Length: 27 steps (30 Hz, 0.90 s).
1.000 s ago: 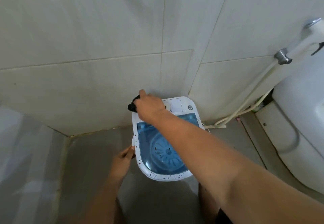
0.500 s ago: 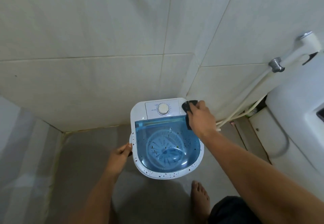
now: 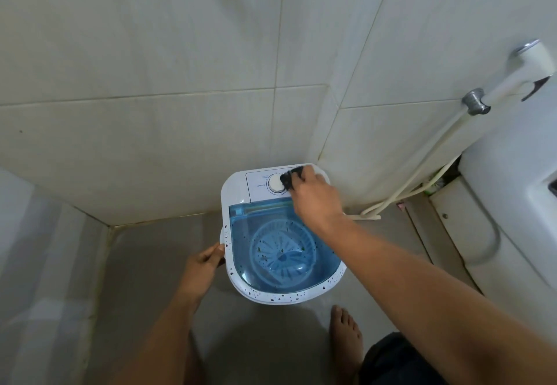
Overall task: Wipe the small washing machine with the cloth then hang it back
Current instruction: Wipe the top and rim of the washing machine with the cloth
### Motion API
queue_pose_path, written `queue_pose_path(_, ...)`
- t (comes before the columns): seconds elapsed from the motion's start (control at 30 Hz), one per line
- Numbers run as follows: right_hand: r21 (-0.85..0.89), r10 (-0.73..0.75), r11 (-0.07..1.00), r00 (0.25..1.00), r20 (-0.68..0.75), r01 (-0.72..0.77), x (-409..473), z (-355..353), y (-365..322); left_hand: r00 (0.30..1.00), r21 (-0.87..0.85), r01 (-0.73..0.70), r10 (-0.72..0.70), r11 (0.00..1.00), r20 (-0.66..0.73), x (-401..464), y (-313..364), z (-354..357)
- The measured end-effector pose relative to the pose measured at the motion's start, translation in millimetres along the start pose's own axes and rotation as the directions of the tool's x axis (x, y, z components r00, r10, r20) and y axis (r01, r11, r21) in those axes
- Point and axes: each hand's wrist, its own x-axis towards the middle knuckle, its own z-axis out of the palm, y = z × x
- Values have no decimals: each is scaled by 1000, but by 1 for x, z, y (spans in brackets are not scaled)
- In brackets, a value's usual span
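Note:
A small white washing machine [image 3: 238,185] with a see-through blue lid [image 3: 283,249] stands on the floor in the wall corner. Its front rim is dotted with dark specks. My right hand [image 3: 313,198] is over the control panel at the back, shut on a small black cloth [image 3: 289,177] that presses against the white dial [image 3: 275,184]. My left hand [image 3: 205,264] grips the machine's left edge, fingers touching the rim. Most of the cloth is hidden under my fingers.
Beige tiled walls meet just behind the machine. A white toilet [image 3: 512,219] fills the right side, with a spray hose [image 3: 422,173] hanging from a wall holder [image 3: 476,101]. My bare foot [image 3: 346,339] stands on the grey floor in front of the machine.
My right hand with the cloth swept from the panel's left end to its right corner, then back left onto the dial. My left hand stayed on the machine's left edge.

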Motion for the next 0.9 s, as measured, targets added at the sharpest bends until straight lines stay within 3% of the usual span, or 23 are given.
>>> queue_pose_path(0.07,-8,-202,979,979,30,203,-19,1,13,1000,1,-8,8,1000,5,0,1,1)
queue_pose_path(0.13,-29,-413,910,909,56,415,-19,-4,44,1000,13,-6,6,1000,-5,0,0,1)
queue_pose_path(0.17,-58,-433,897,898,79,438,-12,-7,58,1000,17,-2,3,1000,-10,2,-1,0)
queue_pose_path(0.27,-99,-147,983,987,60,152,13,-16,67,1000,16,17,-17,1000,8,4,-4,-4)
queue_pose_path(0.33,-52,1,999,999,38,1,12,-14,43,1000,11,6,-6,1000,10,3,-4,-4)
queue_pose_path(0.37,-42,-6,999,999,33,8,5,-10,29,1000,8,1,-1,1000,10,2,-4,-4)
queue_pose_path(0.5,-47,-304,951,952,44,306,-32,8,11,1000,-14,6,-6,1000,15,-2,0,-1)
queue_pose_path(0.53,-52,-318,946,947,38,320,-29,6,18,1000,-19,7,-7,1000,12,-3,1,-1)
queue_pose_path(0.67,-24,-16,1000,1000,23,16,4,-8,22,1000,-26,6,-6,1000,-4,-2,1,1)
queue_pose_path(0.7,-28,1,1000,1000,24,0,5,-7,14,1000,-27,9,-9,1000,-9,-1,0,1)
queue_pose_path(0.83,-84,-275,956,958,81,282,-17,0,19,1000,-31,15,-15,999,-13,-1,0,2)
queue_pose_path(0.9,-56,-315,945,944,93,321,-12,-5,41,1000,-21,15,-15,1000,-17,0,1,1)
